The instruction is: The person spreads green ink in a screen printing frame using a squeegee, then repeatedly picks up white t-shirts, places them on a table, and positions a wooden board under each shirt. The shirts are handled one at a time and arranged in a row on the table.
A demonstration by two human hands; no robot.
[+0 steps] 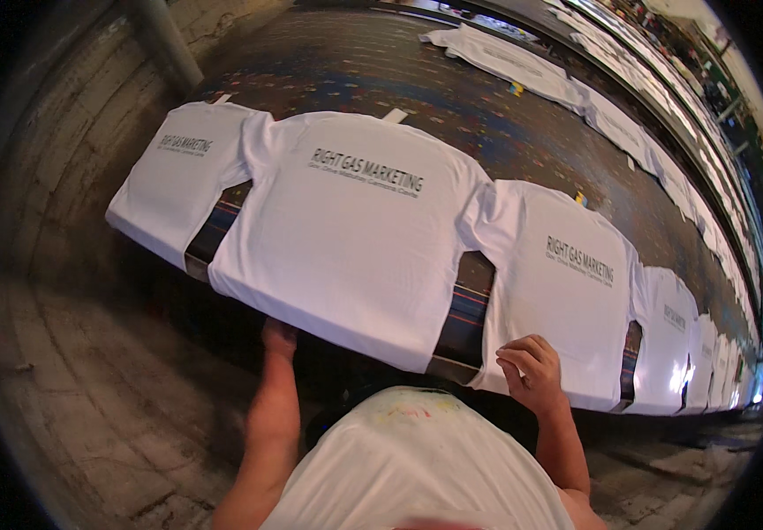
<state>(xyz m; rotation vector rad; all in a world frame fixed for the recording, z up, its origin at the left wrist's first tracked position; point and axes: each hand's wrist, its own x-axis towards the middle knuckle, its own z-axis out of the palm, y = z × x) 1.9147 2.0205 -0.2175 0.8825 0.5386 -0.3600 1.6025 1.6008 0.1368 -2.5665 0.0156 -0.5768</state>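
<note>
A white T-shirt point(346, 238) with dark printed lettering lies flat over the table in front of me, its hem draped over the near edge. My left hand point(279, 336) is at that hem, partly below the table edge; its fingers are hidden in shadow. To the right lies a second white T-shirt point(558, 300) with the same print. Over its lower left part is my right hand point(532, 367), fingers loosely bent and thumb a little apart, with nothing visible in them. Whether it touches the cloth is unclear.
More printed white shirts line the long, paint-spotted dark table point(311, 75), including a left-hand shirt point(174, 168) and several at right. A far row of shirts point(505, 62) lies across the table. A pipe point(169, 40) and a block wall point(46, 159) stand at left.
</note>
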